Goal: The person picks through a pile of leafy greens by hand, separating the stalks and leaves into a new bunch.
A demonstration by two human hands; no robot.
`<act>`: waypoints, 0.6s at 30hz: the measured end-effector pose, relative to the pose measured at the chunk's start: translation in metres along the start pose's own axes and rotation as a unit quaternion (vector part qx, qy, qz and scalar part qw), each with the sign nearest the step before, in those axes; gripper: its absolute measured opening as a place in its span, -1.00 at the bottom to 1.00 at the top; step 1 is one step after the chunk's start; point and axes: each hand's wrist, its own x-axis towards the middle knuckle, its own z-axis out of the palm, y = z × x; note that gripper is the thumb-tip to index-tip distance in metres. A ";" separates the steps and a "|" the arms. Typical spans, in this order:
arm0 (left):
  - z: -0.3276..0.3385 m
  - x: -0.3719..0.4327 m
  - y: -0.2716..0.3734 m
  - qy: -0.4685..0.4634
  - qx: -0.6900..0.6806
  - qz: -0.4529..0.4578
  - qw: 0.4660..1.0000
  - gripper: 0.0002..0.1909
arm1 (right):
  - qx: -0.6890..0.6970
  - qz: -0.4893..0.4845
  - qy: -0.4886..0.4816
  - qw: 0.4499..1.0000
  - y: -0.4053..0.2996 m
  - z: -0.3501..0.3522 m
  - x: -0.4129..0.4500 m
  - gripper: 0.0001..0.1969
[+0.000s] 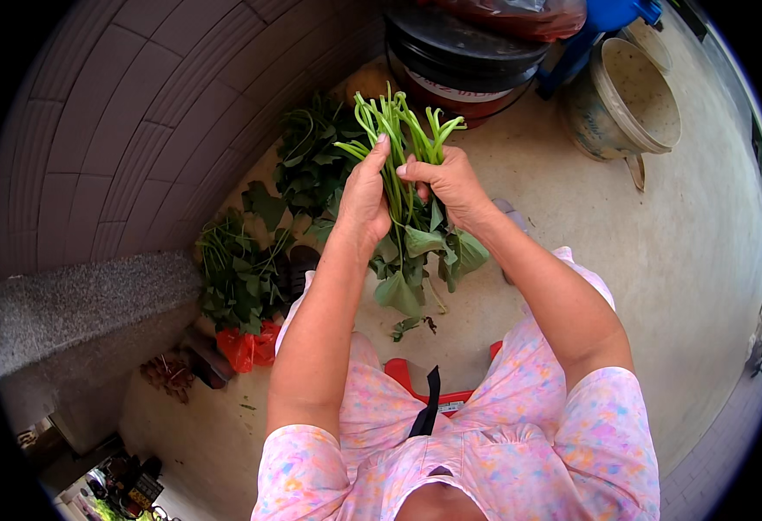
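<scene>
Between my two hands is a bunch of leafy green stems (pixel 391 124), cut ends pointing away from me and broad leaves (pixel 400 293) hanging down toward my lap. My left hand (pixel 365 192) grips the bunch from the left, its thumb lying along the stems. From the right, my right hand (pixel 449 182) is closed around part of the same bunch, thumb across the stems. Its fingers are partly hidden behind the greens. Beyond my left hand, a pile of similar greens (pixel 316 163) lies on the floor by the wall. Another heap (pixel 241 273) lies nearer, beside my left forearm.
A red plastic bag (pixel 249 345) sits under the nearer heap, close to a stone ledge (pixel 94 309). Ahead stands a lidded black bucket (pixel 465 58). An open, dirty bucket (pixel 615 111) is at the far right. Leaf scraps (pixel 407 327) lie on the concrete floor (pixel 687 241).
</scene>
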 end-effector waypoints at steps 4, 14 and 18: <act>0.000 -0.002 0.004 0.009 0.019 0.003 1.000 -0.70 | 0.016 0.010 -0.008 1.000 0.001 -0.004 0.003 -0.91; -0.003 -0.002 -0.003 -0.017 0.084 0.028 0.996 -0.74 | 0.022 -0.028 0.014 0.999 0.004 0.001 0.007 -0.89; 0.006 -0.006 -0.002 -0.017 0.112 0.028 0.993 -0.79 | 0.050 -0.045 0.027 0.997 0.002 -0.002 0.008 -0.91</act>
